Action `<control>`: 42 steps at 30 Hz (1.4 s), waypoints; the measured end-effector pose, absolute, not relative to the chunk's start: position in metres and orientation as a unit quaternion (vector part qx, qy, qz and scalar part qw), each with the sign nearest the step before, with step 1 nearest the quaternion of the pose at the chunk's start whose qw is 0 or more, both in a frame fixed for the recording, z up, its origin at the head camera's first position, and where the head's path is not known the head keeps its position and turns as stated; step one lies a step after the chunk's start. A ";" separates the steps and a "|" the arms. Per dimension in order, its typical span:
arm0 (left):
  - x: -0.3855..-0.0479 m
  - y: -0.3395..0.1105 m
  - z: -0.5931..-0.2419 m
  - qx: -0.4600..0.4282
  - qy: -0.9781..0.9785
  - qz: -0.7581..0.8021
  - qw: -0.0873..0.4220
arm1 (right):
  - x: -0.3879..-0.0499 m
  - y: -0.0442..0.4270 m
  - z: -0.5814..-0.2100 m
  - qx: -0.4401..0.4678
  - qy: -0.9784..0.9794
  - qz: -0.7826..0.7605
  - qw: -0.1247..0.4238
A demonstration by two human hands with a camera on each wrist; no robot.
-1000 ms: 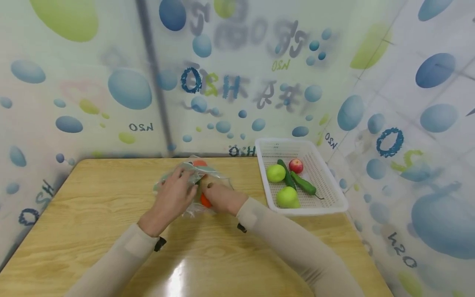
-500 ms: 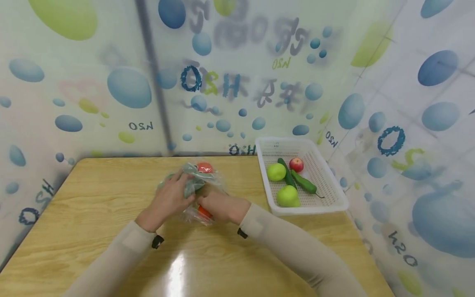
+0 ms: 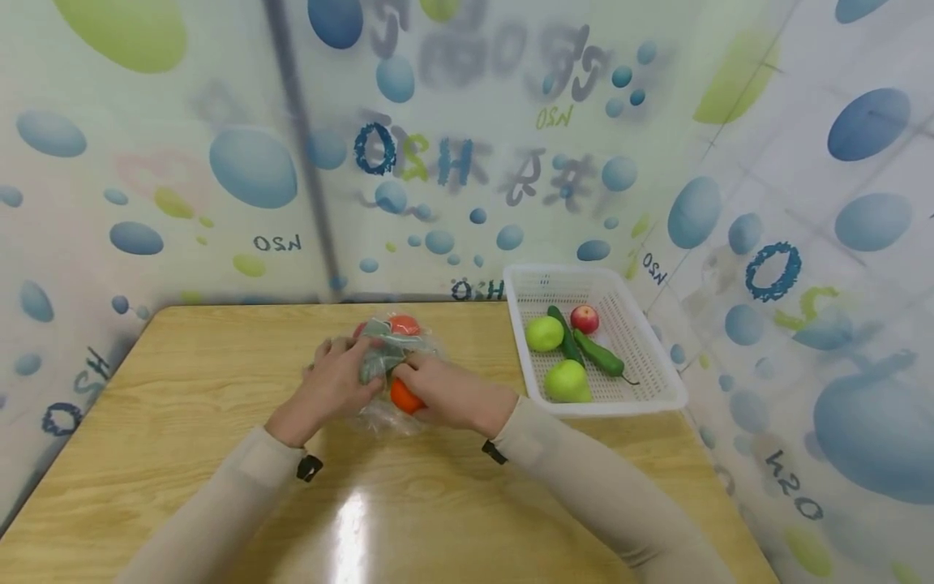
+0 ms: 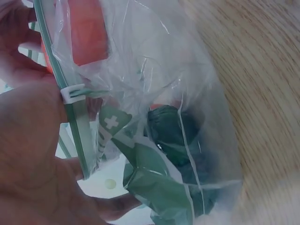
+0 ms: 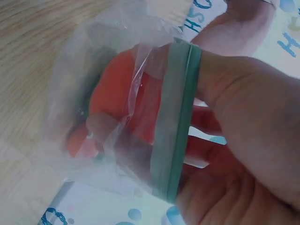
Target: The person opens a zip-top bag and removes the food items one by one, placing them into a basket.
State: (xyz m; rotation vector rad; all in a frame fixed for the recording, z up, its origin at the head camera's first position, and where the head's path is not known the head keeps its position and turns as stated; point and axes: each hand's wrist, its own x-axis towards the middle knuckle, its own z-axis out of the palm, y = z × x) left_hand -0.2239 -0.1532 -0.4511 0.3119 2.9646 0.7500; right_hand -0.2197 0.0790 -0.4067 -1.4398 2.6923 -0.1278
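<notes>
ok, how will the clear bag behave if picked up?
Clear bag probably floppy: its film is creased and wrinkled. The orange-red item inside looks rounded, so weight may shift. The green mouth strip seems stiffer, running nearly straight.

Bag (image 4: 206, 117): glossy, crinkled plastic. Table (image 3: 190, 381): smooth, glossy wood.

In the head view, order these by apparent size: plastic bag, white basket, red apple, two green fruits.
Largest to smallest:
1. White basket
2. Plastic bag, partly hidden
3. Near green fruit and far green fruit: the near one looks slightly bigger but sits closer to the camera, so not ranked
4. Red apple
</notes>
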 end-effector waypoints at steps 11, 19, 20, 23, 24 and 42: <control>-0.224 -0.161 -0.451 0.117 0.955 0.270 0.025 | -0.221 0.083 -0.398 -0.467 0.879 -0.091 0.028; -0.225 -0.163 -0.451 0.136 0.957 0.257 0.009 | -0.223 0.088 -0.392 -0.451 0.882 -0.127 0.053; -0.225 -0.163 -0.451 0.137 0.956 0.258 0.008 | -0.223 0.088 -0.391 -0.450 0.882 -0.131 0.053; -0.225 -0.164 -0.450 0.142 0.956 0.257 0.004 | -0.223 0.091 -0.389 -0.454 0.878 -0.143 0.046; -0.226 -0.164 -0.450 0.142 0.956 0.257 0.002 | -0.223 0.091 -0.388 -0.456 0.876 -0.149 0.042; -0.219 -0.171 -0.455 0.156 0.955 0.250 -0.018 | -0.228 0.114 -0.371 -0.446 0.867 -0.221 -0.012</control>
